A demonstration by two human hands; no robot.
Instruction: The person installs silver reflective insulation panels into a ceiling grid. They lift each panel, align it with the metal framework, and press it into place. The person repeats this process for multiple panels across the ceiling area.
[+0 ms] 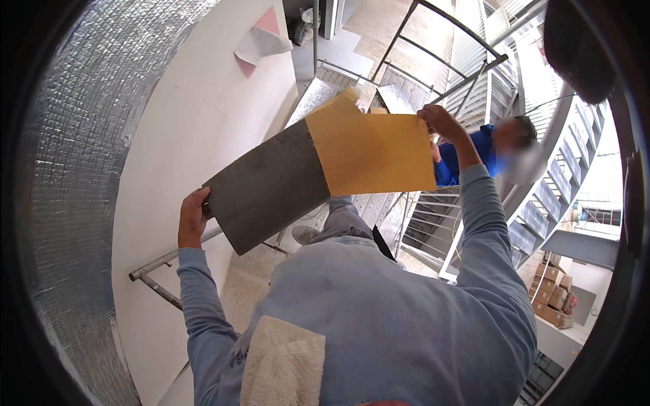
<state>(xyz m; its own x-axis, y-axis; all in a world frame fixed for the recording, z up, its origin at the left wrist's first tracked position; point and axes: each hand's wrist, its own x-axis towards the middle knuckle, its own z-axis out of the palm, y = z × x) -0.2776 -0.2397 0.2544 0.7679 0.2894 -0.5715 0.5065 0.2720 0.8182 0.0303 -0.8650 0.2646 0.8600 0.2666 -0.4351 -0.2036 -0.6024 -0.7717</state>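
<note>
Charcoal-grey sheet [267, 186] and ochre sheet [376, 152] meet along a slanting line before our chest, raised between our two hands. Whether they are two faces of one twisted piece of sandpaper or separate overlapping pieces, we cannot quite tell. Our left hand [194, 215] pinches the outer edge of the grey part, while our right hand [440, 123] pinches the upper right corner of the ochre part. We judge that this wide hold on opposite ends keeps the thin material spread out and stops it from curling. Over the left side of our blue-grey top [406, 304] hangs a cream towel [284, 362], probably draped there to leave both hands free.

Past our right arm we see a co-worker in a blue top [467, 152], near a metal staircase [562, 162]. Farther right, brown cardboard boxes [554, 294] are stacked together; what they contain is out of sight.
</note>
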